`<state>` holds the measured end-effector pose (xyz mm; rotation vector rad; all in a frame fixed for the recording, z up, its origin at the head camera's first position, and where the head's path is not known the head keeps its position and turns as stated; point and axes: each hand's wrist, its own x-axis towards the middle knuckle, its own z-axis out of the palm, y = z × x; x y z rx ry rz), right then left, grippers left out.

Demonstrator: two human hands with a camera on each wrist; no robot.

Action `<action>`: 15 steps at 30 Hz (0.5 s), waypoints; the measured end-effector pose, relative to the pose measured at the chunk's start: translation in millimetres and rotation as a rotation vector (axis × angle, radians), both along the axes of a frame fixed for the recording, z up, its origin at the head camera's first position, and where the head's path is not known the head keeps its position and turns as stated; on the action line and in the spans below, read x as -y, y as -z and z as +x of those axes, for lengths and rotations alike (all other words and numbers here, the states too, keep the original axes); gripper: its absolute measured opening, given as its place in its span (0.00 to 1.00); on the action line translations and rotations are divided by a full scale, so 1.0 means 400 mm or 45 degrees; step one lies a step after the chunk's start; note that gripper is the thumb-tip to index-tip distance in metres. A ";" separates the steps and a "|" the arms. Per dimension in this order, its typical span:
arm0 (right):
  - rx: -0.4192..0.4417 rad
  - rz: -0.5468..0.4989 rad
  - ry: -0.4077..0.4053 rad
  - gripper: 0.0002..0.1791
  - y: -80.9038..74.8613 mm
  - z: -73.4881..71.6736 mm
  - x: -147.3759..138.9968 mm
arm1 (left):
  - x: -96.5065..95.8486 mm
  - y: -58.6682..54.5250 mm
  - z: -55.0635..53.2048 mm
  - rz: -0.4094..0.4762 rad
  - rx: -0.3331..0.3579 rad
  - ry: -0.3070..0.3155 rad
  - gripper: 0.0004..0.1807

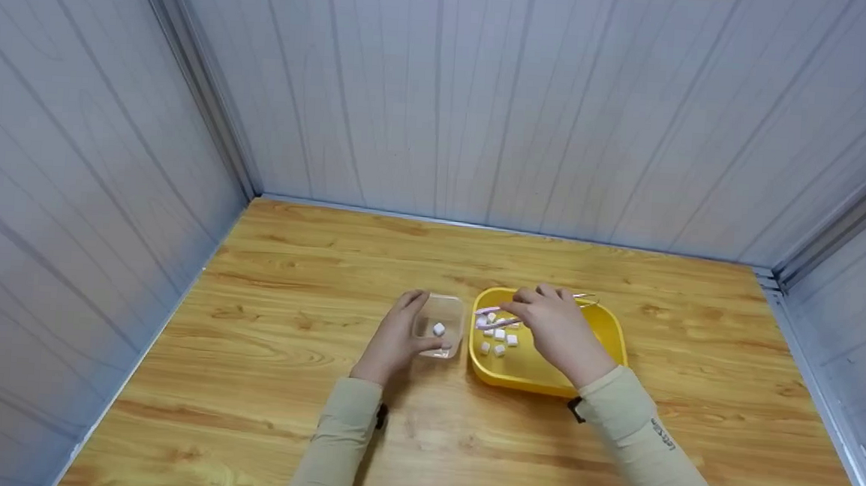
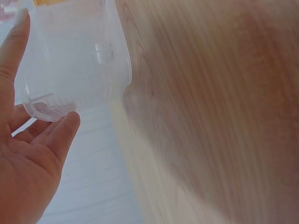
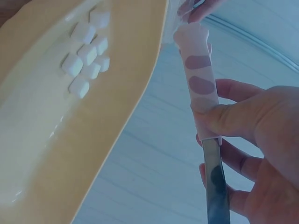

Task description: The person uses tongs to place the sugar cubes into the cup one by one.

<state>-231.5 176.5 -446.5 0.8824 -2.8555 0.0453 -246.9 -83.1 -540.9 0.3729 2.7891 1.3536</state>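
Note:
My left hand (image 1: 395,340) holds a small clear plastic container (image 1: 456,312) by its sides, thumb at the near side and fingers at the far side. A white cube (image 1: 439,329) lies inside, with something white near my thumb. In the left wrist view the container (image 2: 74,51) stands on the wooden surface. My right hand (image 1: 559,333) pinches metal tongs (image 3: 201,84) with pale pink, spotted sleeves over the yellow tub (image 1: 526,385). Several white cubes (image 1: 500,335) sit in the tub's left part. Whether the tongs' tips hold a cube cannot be seen clearly.
The wood-grain table (image 1: 284,339) carries both containers, set side by side, with the yellow tub on the right. Pale panel walls (image 1: 471,110) stand behind the table and at its left and right.

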 end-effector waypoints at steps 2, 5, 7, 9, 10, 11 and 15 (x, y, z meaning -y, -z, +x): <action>-0.016 -0.006 -0.007 0.21 0.003 0.000 0.011 | 0.000 -0.001 0.000 0.006 0.005 0.000 0.50; -0.028 -0.009 -0.024 0.20 0.011 0.001 0.027 | -0.001 -0.003 -0.001 0.010 0.024 -0.016 0.50; -0.030 -0.010 -0.033 0.20 0.017 0.002 0.037 | -0.002 -0.004 -0.001 0.009 0.030 -0.021 0.50; -0.034 -0.005 -0.038 0.20 0.023 0.003 0.046 | -0.003 -0.004 -0.002 0.005 0.038 -0.027 0.50; -0.035 -0.005 -0.038 0.20 0.025 0.003 0.050 | -0.004 -0.004 -0.002 0.002 0.036 -0.026 0.50; -0.035 -0.004 -0.039 0.20 0.027 0.003 0.053 | -0.004 -0.004 -0.002 -0.001 0.037 -0.027 0.49; -0.020 -0.003 -0.034 0.21 0.030 0.001 0.065 | -0.005 -0.003 -0.003 -0.009 0.027 -0.019 0.49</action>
